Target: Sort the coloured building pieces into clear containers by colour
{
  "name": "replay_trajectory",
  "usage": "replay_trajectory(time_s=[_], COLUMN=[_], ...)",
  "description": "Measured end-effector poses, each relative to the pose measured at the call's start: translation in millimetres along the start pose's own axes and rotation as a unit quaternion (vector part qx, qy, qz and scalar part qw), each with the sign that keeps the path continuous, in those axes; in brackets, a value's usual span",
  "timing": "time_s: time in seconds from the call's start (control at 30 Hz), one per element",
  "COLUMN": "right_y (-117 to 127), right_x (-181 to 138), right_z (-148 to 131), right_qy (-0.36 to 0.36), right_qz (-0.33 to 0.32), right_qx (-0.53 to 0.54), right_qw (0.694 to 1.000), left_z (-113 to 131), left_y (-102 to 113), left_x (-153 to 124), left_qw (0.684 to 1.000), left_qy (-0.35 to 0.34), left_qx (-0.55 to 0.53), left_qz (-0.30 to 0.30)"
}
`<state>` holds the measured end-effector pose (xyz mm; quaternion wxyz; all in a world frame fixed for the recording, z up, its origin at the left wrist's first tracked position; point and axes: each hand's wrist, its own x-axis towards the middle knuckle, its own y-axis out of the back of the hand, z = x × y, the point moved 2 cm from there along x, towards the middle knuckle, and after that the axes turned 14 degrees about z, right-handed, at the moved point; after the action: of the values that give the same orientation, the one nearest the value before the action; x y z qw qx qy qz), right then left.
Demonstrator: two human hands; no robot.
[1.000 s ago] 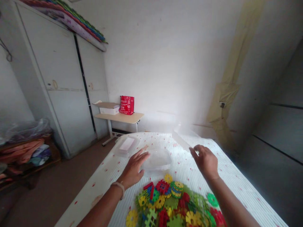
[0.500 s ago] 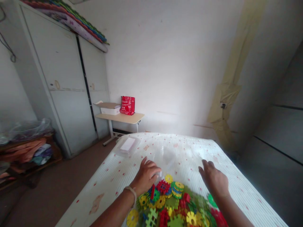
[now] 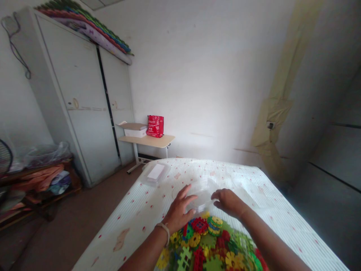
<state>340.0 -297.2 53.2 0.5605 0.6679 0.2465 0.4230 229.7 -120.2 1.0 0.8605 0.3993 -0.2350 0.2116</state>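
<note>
A clear plastic container (image 3: 201, 192) lies on the table between my two hands, its outline hard to make out. My left hand (image 3: 180, 210) is at its left side with fingers apart; whether the fingertips touch it is unclear. At the right side, my right hand (image 3: 230, 203) has its fingers curled toward the container, and anything between them is hidden. Close below both hands spreads a pile of colourful plastic building pieces (image 3: 207, 241), with notched discs and lattice squares in red, yellow, green and blue. Clear plastic seems to cover part of the pile.
A clear box with a white card (image 3: 155, 171) stands at the table's far left. Another clear plastic sheet or lid (image 3: 254, 192) lies at the right on the spotted tablecloth (image 3: 135, 210). Beyond are a small desk (image 3: 149, 141) with a red bag (image 3: 155, 126) and a cabinet (image 3: 76, 94).
My right hand has moved left, from the table's right side to the clear container. My left hand's fingers have spread and lifted slightly. The view has shifted a little left.
</note>
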Motion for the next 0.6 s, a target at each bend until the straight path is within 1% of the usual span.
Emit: replay_trajectory(time_s=[0.2, 0.33, 0.4, 0.5, 0.6], right_y=[4.3, 5.8, 6.3, 5.0, 0.8], right_x=[4.3, 3.8, 2.1, 0.4, 0.7], right_z=[4.1, -2.6, -8.5, -20.3, -33.6], right_qy=[0.020, 0.028, 0.030, 0.041, 0.058], right_qz=[0.000, 0.033, 0.054, 0.074, 0.080], right_qx=[0.030, 0.013, -0.006, -0.036, -0.060], right_qw=[0.999, 0.999, 0.998, 0.996, 0.993], left_z=[-0.1, -3.3, -5.9, -9.5, -11.8], left_y=[-5.5, -10.8, -13.6, -17.4, -20.0], left_x=[-1.9, -2.5, -2.1, -1.3, -2.7], left_qw=[1.000, 1.000, 0.997, 0.989, 0.980], left_qy=[-0.006, 0.010, 0.032, 0.085, 0.129], left_qx=[0.010, -0.007, -0.024, -0.063, -0.100], left_qz=[0.000, 0.028, 0.059, 0.101, 0.117])
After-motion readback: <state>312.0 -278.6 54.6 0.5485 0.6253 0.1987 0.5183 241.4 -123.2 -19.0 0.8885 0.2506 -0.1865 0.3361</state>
